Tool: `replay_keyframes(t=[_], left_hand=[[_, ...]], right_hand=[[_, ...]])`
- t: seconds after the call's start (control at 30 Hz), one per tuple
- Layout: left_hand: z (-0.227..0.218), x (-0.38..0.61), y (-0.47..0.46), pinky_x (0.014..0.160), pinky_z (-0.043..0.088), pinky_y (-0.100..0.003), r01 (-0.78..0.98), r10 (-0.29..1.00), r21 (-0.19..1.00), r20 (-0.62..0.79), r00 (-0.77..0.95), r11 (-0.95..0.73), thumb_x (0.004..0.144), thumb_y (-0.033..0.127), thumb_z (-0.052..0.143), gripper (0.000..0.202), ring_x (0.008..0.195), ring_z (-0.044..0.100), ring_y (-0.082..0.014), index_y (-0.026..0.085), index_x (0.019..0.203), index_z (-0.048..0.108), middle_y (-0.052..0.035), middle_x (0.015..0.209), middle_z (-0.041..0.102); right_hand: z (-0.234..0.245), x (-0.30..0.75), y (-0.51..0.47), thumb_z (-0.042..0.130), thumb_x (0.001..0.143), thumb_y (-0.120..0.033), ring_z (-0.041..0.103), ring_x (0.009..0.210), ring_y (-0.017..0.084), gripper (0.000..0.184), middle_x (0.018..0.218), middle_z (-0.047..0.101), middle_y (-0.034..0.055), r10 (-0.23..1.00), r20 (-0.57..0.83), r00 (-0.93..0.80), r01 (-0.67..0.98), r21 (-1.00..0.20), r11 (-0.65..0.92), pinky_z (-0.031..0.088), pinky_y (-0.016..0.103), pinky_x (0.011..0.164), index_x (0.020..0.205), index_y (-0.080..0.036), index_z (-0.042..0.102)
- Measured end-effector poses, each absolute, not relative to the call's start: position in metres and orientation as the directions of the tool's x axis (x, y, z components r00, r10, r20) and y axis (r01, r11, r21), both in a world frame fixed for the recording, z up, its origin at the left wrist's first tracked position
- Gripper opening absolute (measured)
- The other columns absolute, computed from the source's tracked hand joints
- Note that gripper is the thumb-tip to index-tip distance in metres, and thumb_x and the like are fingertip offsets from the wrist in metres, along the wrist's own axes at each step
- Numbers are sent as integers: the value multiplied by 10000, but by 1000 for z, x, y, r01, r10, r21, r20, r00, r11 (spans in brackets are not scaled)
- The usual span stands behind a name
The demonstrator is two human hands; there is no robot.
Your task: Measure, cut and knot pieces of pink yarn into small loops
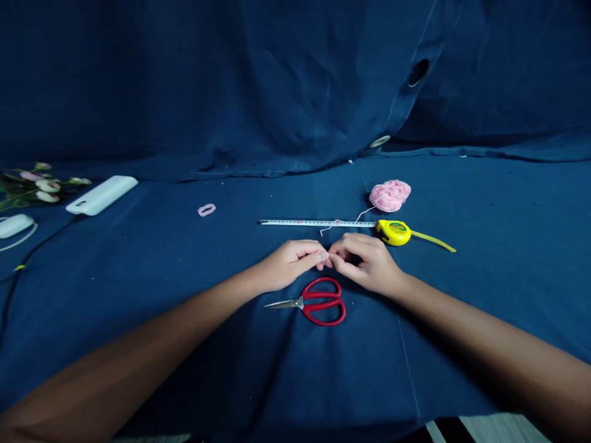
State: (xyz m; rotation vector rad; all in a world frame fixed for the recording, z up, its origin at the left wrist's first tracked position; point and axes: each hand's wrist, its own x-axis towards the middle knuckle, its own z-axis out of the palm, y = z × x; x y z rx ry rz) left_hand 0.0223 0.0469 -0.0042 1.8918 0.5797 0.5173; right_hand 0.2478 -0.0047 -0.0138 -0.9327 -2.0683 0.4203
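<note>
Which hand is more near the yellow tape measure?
Right: the right hand is just below the yellow tape measure, apart from it; the left hand is farther left.

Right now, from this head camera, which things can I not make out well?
In the head view:
What the left hand and right hand hold: their fingers hide it.
Where the white thread ends: too thin to follow.
The tape measure's markings: too small to read.
The flowers and white object: cut off by the left edge.
</note>
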Motion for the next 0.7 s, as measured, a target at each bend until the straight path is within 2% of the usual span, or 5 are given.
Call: replay_keyframes(t=[0.13,0.4,0.7], left_hand=[[-4,22,47,930,480,-320,135,592,925,112,798,-356,1052,309,504,313,958,660,-190,160,912,742,-54,954,694],[0,21,45,910,456,-318,162,600,874,170,782,-459,1050,326,510,318,966,605,-185,182,951,776,-55,1024,594],[-3,23,47,922,472,-309,146,585,897,141,799,-416,1055,310,508,316,984,630,-182,165,956,771,-58,1034,642]], right_hand=[[-15,248,-4,638,972,-238,564,668,150,77,735,628,2,740,538,-405,473,-569,672,451,307,670,913,-222,685],[-16,247,-4,649,962,-225,554,668,149,60,738,627,2,737,550,-393,482,-559,675,445,309,672,916,-218,687],[-17,248,-3,659,960,-230,541,656,135,75,730,621,-5,700,579,-418,485,-509,711,432,296,679,890,-205,674]])
